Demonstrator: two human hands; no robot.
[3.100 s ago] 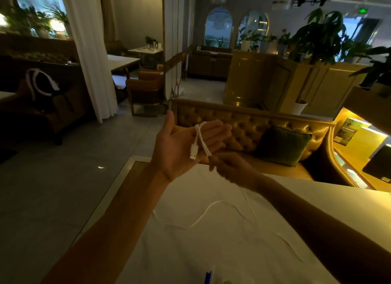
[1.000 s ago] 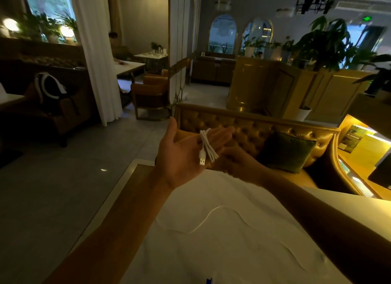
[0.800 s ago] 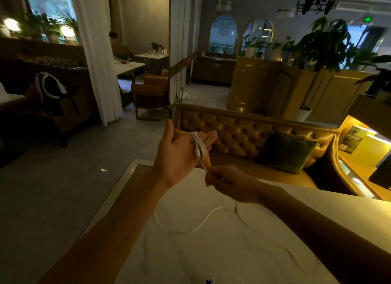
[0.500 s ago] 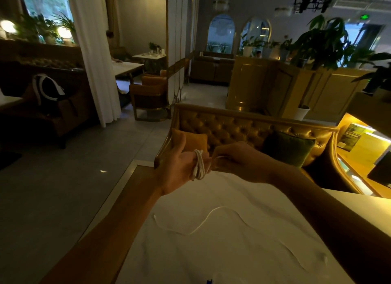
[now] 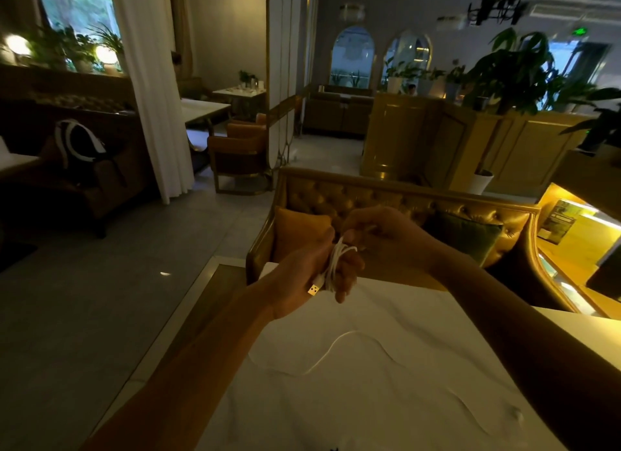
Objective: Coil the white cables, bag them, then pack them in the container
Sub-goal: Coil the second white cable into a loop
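A white cable (image 5: 336,265) is wound in several loops around the fingers of my left hand (image 5: 309,272), which is raised above the far edge of the table. Its USB plug (image 5: 313,290) hangs out below the palm. My right hand (image 5: 379,245) sits just right of the coil and pinches the cable's free end close to the loops. A second white cable (image 5: 349,343) lies loose in a wavy line on the white tablecloth (image 5: 336,400) below my hands. No bag or container is in view.
A tufted golden sofa (image 5: 386,195) with an orange cushion (image 5: 299,228) and a green cushion (image 5: 467,232) stands right behind the table. Grey floor (image 5: 100,299) lies to the left. A lit yellow counter (image 5: 578,235) is at the right.
My left hand has turned from palm-up and flat to fingers curled, and has sunk lower. My right hand has wound more cable round those fingers, so the coil is thicker.
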